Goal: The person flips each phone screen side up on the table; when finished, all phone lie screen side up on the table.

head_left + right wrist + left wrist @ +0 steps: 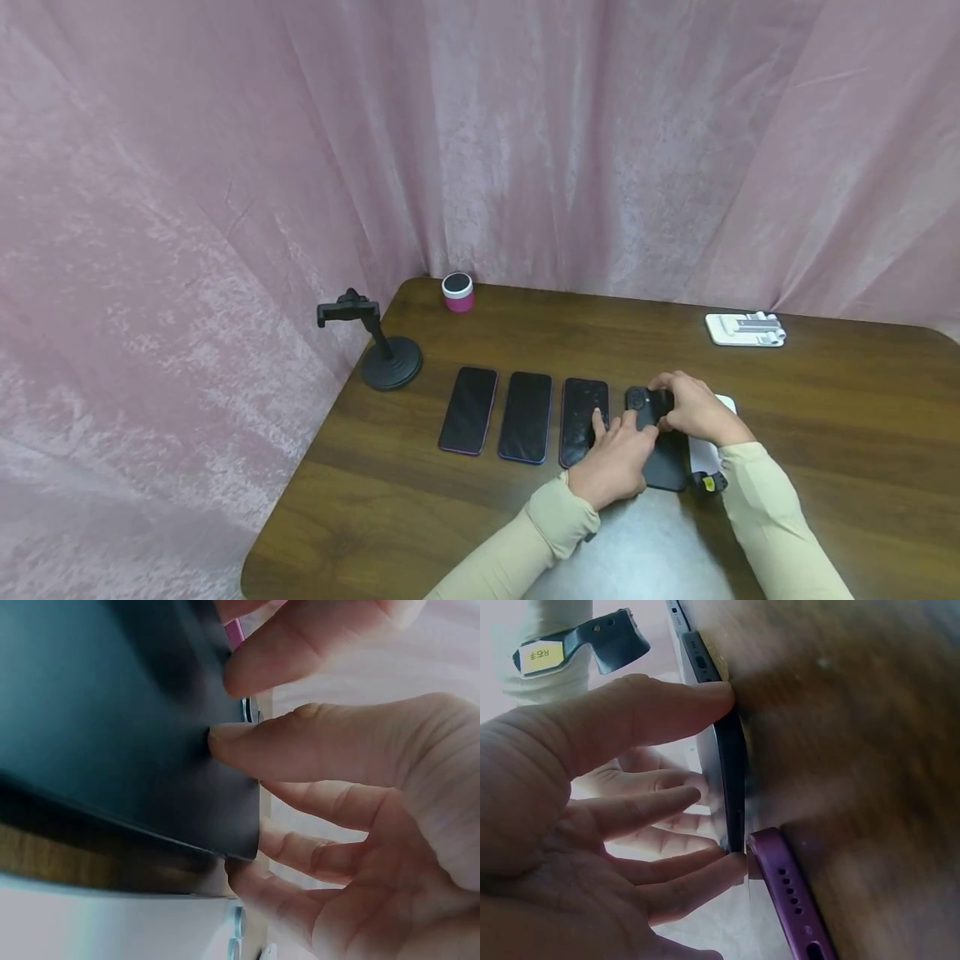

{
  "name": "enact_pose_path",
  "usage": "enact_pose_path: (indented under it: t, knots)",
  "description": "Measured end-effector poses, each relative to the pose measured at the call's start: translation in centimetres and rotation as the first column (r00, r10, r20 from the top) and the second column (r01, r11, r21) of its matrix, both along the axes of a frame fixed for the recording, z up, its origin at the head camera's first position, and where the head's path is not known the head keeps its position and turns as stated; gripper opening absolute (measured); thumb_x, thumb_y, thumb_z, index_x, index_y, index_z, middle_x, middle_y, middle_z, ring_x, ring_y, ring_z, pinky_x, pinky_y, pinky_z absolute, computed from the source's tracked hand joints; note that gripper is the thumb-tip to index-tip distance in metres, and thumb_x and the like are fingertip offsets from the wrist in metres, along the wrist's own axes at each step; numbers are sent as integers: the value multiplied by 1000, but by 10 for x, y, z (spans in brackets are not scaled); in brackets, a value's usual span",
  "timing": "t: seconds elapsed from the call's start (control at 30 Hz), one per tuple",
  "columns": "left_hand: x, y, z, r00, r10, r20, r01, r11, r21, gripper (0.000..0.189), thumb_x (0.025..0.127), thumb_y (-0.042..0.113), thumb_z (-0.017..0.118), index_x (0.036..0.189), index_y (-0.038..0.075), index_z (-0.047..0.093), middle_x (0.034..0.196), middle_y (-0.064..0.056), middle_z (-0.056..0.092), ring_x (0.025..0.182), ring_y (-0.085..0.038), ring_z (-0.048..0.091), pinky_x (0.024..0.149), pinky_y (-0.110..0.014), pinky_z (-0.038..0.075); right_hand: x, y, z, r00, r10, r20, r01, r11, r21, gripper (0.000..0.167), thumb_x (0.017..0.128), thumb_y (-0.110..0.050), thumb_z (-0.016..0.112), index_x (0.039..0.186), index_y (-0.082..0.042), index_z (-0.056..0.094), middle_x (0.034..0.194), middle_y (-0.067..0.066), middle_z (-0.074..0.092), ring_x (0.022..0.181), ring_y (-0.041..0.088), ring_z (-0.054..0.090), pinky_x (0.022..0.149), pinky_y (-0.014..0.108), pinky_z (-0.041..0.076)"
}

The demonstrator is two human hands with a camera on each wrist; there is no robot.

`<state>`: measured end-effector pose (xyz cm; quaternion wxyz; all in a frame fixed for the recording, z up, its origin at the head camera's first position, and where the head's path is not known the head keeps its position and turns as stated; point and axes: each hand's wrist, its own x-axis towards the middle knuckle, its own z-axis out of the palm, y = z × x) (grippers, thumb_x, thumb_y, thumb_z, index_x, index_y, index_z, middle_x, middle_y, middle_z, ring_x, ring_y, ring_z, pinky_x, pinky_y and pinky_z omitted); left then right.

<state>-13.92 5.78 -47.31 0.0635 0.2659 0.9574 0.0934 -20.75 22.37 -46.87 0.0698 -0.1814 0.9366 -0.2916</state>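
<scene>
A black phone [663,462] lies back up on the table, its camera block toward the far end. My left hand [617,460] rests along its left side; in the left wrist view the thumb [682,705] touches that edge near the port end, with fairly straight fingers [697,889] farther along. Over the far right part, my right hand [697,408] pinches the phone: its thumb [247,746] presses the back while other fingers [262,881] meet the end and corner. A purple-edged phone [787,889] lies just left, partly under the left hand.
Two more dark phones [468,411] [525,417] lie screen up farther left. A white phone [705,457] sits right of the black one. Beyond are a black phone stand [390,362], a pink jar [458,296] and a white folding stand [745,329] by the curtain.
</scene>
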Motion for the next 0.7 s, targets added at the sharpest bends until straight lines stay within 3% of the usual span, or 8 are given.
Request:
enact_pose_path:
  t: [0.17,0.27,0.4,0.53,0.7]
  knots:
    - [-1,-2,2,1000,-7,4,7,1000,-4,49,76,17,87,121,19,67,128,-5,53,111,-19,56,111,-58,31,1,-2,1,1000,-4,-3,4,1000,-12,53,60,6,81,110,9,63,105,27,62,94,41,58,79,56,48]
    - [-1,-4,2,1000,-21,-10,21,1000,-9,47,75,17,87,118,18,67,123,-4,53,110,-18,55,111,-49,35,3,-4,2,1000,-5,-20,4,1000,-27,55,61,6,81,111,10,61,107,28,61,97,44,58,82,58,47]
    - [-2,-5,3,998,-41,-40,41,999,-12,46,75,16,87,116,15,67,120,-5,51,98,-15,52,96,-29,44,4,-4,4,999,-11,-53,8,999,-49,58,60,7,82,114,11,59,108,29,61,99,47,58,83,60,47]
    - [-3,-4,2,999,-45,-19,45,999,5,50,75,16,88,120,14,67,123,-6,51,93,-13,51,78,-21,46,6,-3,5,999,-20,-44,18,998,-58,62,62,8,83,118,11,57,111,31,61,102,48,58,84,60,47]
    - [-3,-4,-1,998,-60,-5,61,998,17,53,76,16,87,124,15,66,127,-5,52,99,-13,54,78,-20,47,10,0,3,999,-36,-9,36,995,-90,68,65,9,83,127,12,54,119,34,61,102,46,59,82,58,49]
